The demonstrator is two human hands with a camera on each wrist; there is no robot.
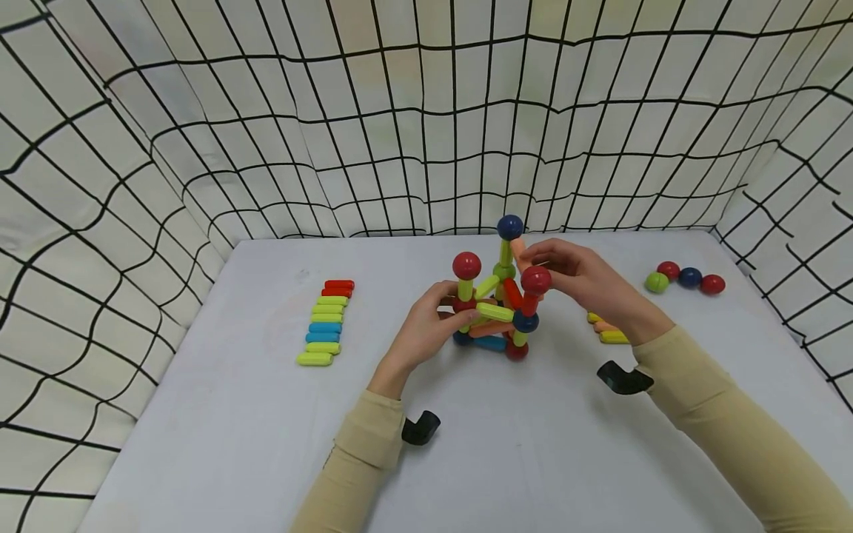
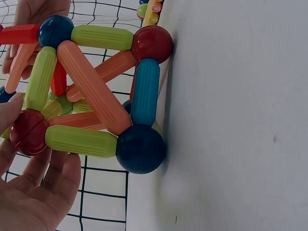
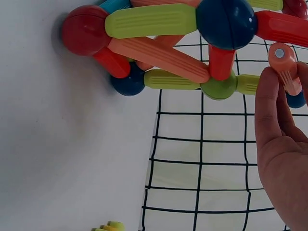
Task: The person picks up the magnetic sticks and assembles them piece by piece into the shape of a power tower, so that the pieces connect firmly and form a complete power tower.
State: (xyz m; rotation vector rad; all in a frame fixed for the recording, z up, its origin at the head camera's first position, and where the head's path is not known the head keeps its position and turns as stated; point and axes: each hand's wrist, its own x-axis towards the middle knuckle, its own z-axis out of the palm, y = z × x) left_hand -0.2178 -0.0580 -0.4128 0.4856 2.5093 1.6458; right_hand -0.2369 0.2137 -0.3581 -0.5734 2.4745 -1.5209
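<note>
A frame of magnetic rods and balls (image 1: 495,312) stands on the table in the head view. My left hand (image 1: 423,326) steadies its left side, thumb and fingers around a red ball (image 2: 30,132) at an upper corner. Between the thumb and fingers of my right hand (image 1: 586,281) is an orange magnetic rod (image 3: 288,70), its near end showing a round metal tip. This rod leans close to the dark blue ball (image 1: 510,227) that tops the rear post. Red balls cap the two other upright rods, the right one on a red rod (image 3: 284,29).
On the left of the table lies a column of red, green and blue rods (image 1: 326,327). Several loose balls (image 1: 690,278) sit at the far right, with yellow and orange rods (image 1: 614,337) partly behind my right wrist. White walls with black netting (image 1: 426,133) surround the table.
</note>
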